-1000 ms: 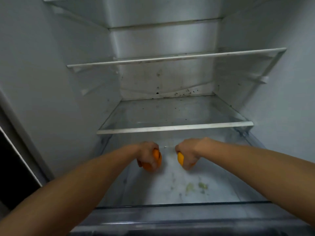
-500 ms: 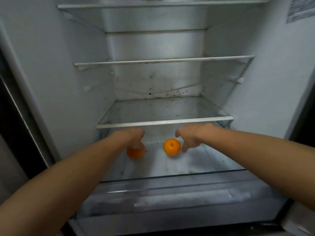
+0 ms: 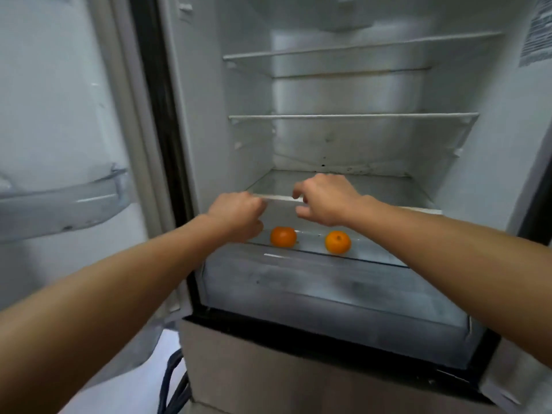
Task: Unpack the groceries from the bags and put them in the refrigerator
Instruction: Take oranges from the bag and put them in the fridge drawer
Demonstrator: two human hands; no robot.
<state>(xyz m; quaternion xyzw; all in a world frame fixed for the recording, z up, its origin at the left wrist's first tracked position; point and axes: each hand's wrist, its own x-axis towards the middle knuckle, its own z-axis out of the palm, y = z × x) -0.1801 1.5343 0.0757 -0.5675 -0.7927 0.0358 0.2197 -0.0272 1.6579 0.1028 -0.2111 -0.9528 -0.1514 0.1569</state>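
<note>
The left orange [image 3: 283, 236] and the right orange [image 3: 338, 242] are set apart on the glass floor [image 3: 310, 245] beneath the lowest shelf [image 3: 382, 186], near its front. The left hand [image 3: 236, 216] and right hand [image 3: 324, 201] are held empty, fingers loosely curled. Later groceries are probably best placed deeper.

Two oranges, round, whole, bright orange peel. Left orange [image 3: 283, 236] and right orange [image 3: 337, 242] side by side, apart, not touching. Right orange shows stem dimple toward camera. Both rest on bottom glass level of fridge [image 3: 493, 162], near front edge, under lowest shelf [image 3: 418, 207], above clear drawer [image 3: 328, 294]. Fridge white inside, dark specks on back wall. Door [image 3: 59, 115] swung open at left.
</note>
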